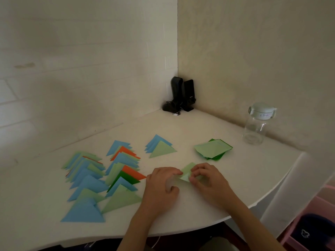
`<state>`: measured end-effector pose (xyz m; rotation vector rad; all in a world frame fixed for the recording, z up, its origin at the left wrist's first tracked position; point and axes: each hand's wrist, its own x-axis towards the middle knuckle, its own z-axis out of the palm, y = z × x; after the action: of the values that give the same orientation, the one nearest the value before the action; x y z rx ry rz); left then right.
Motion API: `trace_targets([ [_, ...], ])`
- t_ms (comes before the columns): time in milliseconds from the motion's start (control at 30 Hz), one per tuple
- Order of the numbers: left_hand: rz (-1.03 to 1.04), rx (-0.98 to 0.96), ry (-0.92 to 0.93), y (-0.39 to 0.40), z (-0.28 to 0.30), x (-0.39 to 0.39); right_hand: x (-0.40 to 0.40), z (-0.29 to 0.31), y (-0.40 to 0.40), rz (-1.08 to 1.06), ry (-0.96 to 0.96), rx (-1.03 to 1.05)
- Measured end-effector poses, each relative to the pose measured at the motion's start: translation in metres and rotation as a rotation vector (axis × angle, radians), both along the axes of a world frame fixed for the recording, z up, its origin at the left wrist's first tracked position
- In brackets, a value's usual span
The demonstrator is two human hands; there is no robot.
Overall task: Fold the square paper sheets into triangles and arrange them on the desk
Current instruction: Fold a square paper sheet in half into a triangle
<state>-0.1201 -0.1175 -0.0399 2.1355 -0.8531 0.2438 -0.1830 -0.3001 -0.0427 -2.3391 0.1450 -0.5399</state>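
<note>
A light green paper sheet (186, 172) lies on the white desk (217, 187) between my hands, partly folded, one corner pointing away from me. My left hand (162, 185) rests on its left side with curled fingers pinching the edge. My right hand (208, 178) pinches its right side with fingertips. A stack of unfolded green squares (213, 148) sits behind my right hand. Folded triangles in blue, green and orange lie in overlapping rows: a left row (85, 180), a middle row (123, 171), and a short far row (159, 146).
Two black speakers (182, 95) stand in the wall corner. A clear jar with a pale lid (257, 124) stands at the right by the wall. The desk's curved front edge runs below my forearms, and pink storage (311, 223) sits beyond it at lower right.
</note>
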Motion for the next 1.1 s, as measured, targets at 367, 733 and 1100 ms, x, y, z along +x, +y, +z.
trace_targets([
  [367,0.000,0.026,-0.211,-0.001,-0.010,0.003,-0.001,-0.004,0.002,0.029,-0.130,-0.039],
  [733,0.078,-0.016,-0.090,-0.002,-0.006,0.001,-0.001,-0.006,0.003,-0.056,-0.052,-0.077],
  [1100,0.186,-0.013,-0.071,-0.011,-0.003,0.002,0.007,-0.004,0.008,-0.133,0.013,-0.175],
])
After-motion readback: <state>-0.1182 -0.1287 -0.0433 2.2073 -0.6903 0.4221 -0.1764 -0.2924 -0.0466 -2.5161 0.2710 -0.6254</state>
